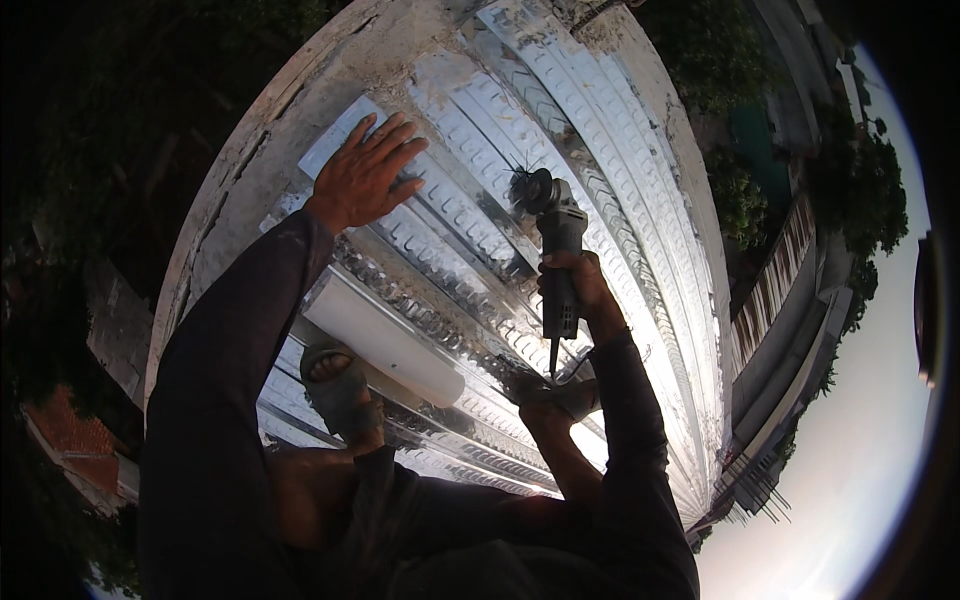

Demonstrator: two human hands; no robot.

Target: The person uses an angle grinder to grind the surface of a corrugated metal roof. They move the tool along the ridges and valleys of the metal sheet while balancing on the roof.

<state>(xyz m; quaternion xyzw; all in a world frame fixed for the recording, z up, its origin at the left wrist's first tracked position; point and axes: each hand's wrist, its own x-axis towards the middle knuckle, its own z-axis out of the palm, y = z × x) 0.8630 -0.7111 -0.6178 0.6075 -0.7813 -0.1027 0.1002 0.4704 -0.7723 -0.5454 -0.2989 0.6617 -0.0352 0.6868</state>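
Observation:
My left hand (pixel 368 172) lies flat with its fingers spread on the end of a ribbed, shiny metal decking sheet (pixel 322 150). In my right hand (pixel 578 278) is a dark angle grinder (pixel 564 232), gripped around its body with the head pointing away from me. A round disc (pixel 538 190) shows on the grinder's head, beside a dark bristly patch. The disc is over the metal sheets; I cannot tell whether it touches them or spins. From the grinder's rear, the cord runs down toward my right foot.
My sandalled left foot (pixel 340 385) stands on the sheets beside a long pale rounded piece (pixel 385 340). Rough concrete (pixel 235 180) borders the decking, and its outer edge drops toward trees and roofs. Rebar ends (pixel 755 490) stick out at the lower right.

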